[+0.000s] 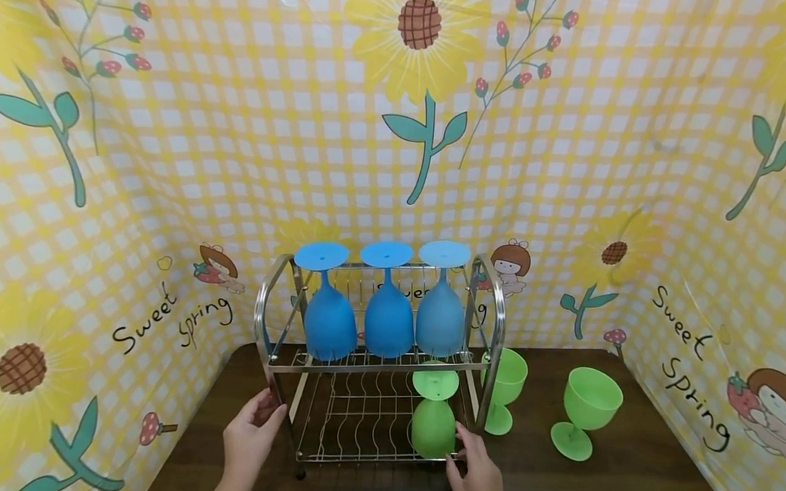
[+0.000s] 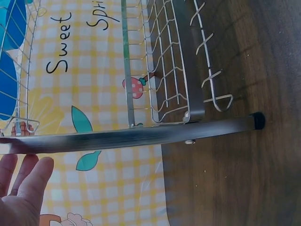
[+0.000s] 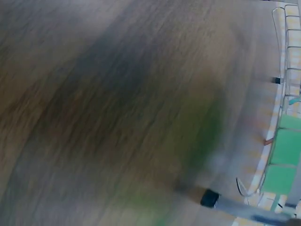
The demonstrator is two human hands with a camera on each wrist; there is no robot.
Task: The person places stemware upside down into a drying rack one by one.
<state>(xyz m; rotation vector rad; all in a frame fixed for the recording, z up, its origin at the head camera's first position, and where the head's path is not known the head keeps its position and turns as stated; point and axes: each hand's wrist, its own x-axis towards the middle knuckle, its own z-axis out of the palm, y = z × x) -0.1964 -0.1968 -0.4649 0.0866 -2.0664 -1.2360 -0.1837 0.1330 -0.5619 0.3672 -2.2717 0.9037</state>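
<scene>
A two-tier metal dish rack stands on the table. Three blue goblets are upside down on its upper tier: a left one, a middle one and a paler right one. On the lower tier, at the right end, a green goblet is inverted too. My left hand is at the rack's left side frame, fingertips right at the metal and fingers loosely extended. Beside the green goblet, at the rack's front right corner, is my right hand, thumb and fingers apart. The right wrist view leaves this hand out.
Two more green goblets stand upright on the dark wooden table to the right: one close behind the rack's right side, another farther right. A yellow checked cloth with flower prints hangs around the back and sides.
</scene>
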